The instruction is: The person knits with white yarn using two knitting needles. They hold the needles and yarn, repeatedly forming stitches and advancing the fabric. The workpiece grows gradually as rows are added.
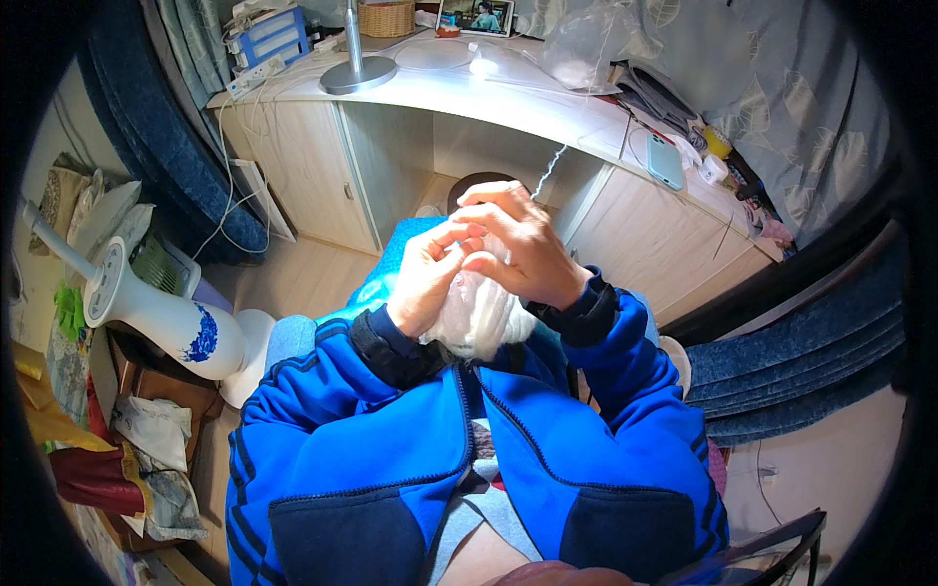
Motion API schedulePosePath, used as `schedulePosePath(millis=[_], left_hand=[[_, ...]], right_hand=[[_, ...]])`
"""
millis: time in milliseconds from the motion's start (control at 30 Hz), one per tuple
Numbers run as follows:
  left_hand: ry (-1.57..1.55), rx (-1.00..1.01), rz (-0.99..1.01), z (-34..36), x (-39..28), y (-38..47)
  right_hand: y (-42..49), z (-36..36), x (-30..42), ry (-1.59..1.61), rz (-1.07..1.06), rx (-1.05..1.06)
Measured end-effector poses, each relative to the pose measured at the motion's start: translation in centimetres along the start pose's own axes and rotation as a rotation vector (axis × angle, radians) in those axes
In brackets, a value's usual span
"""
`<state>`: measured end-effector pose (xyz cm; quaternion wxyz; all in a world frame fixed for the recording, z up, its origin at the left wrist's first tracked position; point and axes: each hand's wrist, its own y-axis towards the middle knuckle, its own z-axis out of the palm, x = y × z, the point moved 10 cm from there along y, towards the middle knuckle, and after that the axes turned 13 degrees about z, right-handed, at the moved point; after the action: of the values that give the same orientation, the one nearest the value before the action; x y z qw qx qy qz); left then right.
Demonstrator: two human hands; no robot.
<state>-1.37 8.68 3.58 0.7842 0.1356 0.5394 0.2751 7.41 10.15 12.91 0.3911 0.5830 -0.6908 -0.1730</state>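
Observation:
My left hand (425, 275) and my right hand (520, 245) are raised close together in front of my chest, fingertips nearly meeting. Between and below them is a thick bundle of white fluffy yarn (480, 319). The left thumb and forefinger are pinched at its upper end. My right fingers curl over the same end, with the thumb across the yarn. A crinkled pale strand of yarn (549, 172) rises from behind the right hand towards the desk edge. Whether a small tool sits between the fingers is hidden.
Ahead, a curved desk (484, 95) carries a lamp base (357, 75), a lit tablet (476, 16), a clear plastic bag (586, 47) and a phone (665, 161). A white stand with a blue pattern (176, 333) is at left. Turquoise fabric (381, 275) covers my lap.

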Motion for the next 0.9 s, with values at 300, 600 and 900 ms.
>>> schedulePosePath(millis=[300, 600, 900], left_hand=[[0.011, -0.095, 0.009, -0.8, -1.2, 0.3], [0.102, -0.111, 0.237, -1.1, -3.3, 0.6], [0.125, 0.022, 0.155, -0.3, -2.8, 1.0]], right_hand=[[-2.2, -2.0, -2.7, -0.081, 0.158, -0.067], [-2.8, -1.5, -2.9, -0.003, 0.195, -0.078], [-2.1, -1.7, -2.2, 0.014, 0.079, 0.017]])
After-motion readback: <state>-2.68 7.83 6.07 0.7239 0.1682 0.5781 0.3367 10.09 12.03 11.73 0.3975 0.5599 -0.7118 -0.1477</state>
